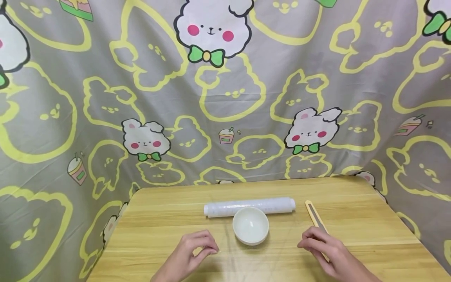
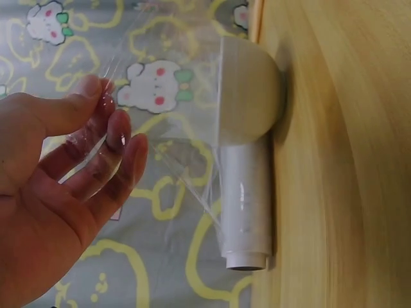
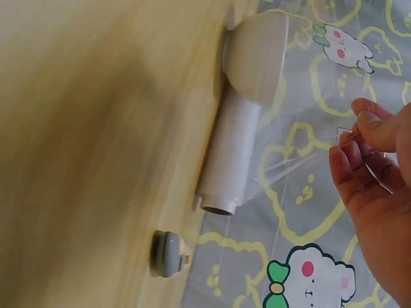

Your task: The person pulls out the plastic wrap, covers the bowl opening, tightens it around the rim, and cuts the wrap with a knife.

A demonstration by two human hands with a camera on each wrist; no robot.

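Observation:
Clear cling film [image 2: 204, 196] stretches from its white roll [image 1: 282, 205] across the top of a small white bowl [image 1: 251, 227]. Thumb and fingers of the left hand [image 1: 192, 250] pinch one part of the film's edge, to the left of the bowl. On the other side, the right hand [image 1: 329, 250] pinches the film [image 3: 289, 168] between thumb and fingertips. Both hands are raised above the table. In the head view the film is almost invisible. The roll lies crosswise just behind the bowl.
A yellow box cutter [image 1: 312, 213] lies right of the roll, its near end partly hidden by the right hand. Everything stands on a wood-grain table [image 1: 158, 219]. A grey patterned curtain [image 1: 165, 98] hangs behind the table and along its sides.

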